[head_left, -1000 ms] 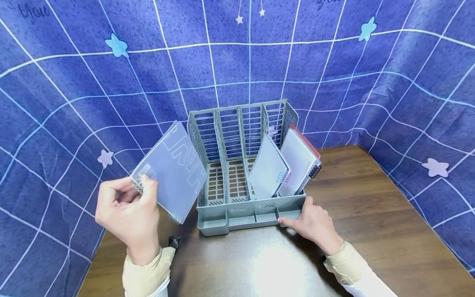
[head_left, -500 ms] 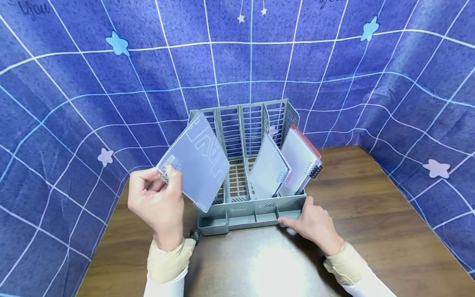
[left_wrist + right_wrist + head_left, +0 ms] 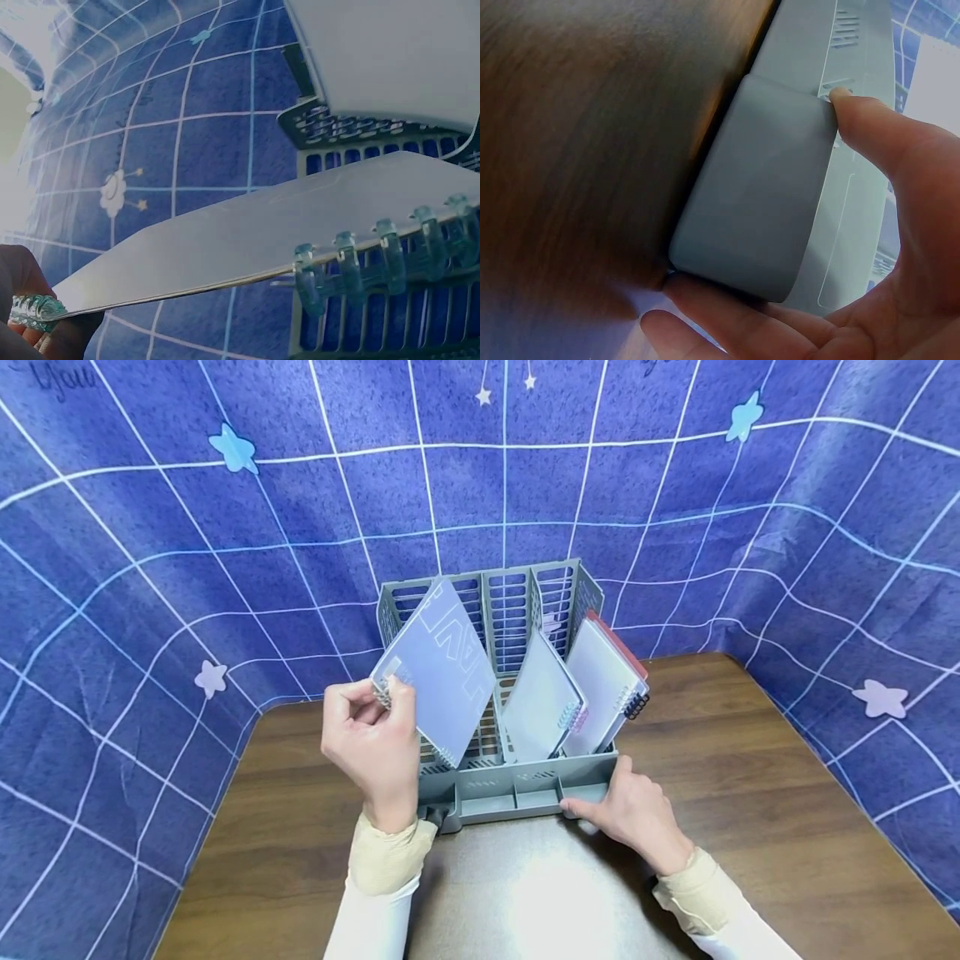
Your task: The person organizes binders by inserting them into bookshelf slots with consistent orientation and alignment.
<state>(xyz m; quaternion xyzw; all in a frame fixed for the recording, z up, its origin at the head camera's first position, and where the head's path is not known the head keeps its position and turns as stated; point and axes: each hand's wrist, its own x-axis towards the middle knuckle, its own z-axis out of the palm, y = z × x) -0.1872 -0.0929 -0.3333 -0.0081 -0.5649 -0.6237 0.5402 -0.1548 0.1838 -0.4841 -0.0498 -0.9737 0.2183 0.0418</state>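
Note:
My left hand (image 3: 375,747) pinches a spiral-bound notebook (image 3: 453,672) by its binding edge, thumb on the pale blue cover with white outlined letters. The notebook is tilted in front of the left compartments of a grey desktop file rack (image 3: 491,789). In the left wrist view, clear binding rings (image 3: 390,251) run along the notebook's edge, over the rack's slats. My right hand (image 3: 637,806) grips the rack's front right corner. The right wrist view has the thumb over the front tray's rim and the other fingers around its end (image 3: 754,195).
A pale spiral notebook (image 3: 540,706) leans in the rack's third compartment. The right one holds several more, including a white one (image 3: 596,689) and a red-covered one (image 3: 618,643). The rack stands on a wooden table (image 3: 750,793) before a blue grid-patterned curtain (image 3: 465,485).
My left hand has carried the notebook rightward, from beside the rack to in front of its left compartments. The right hand has stayed on the rack's corner, and the rack has not moved.

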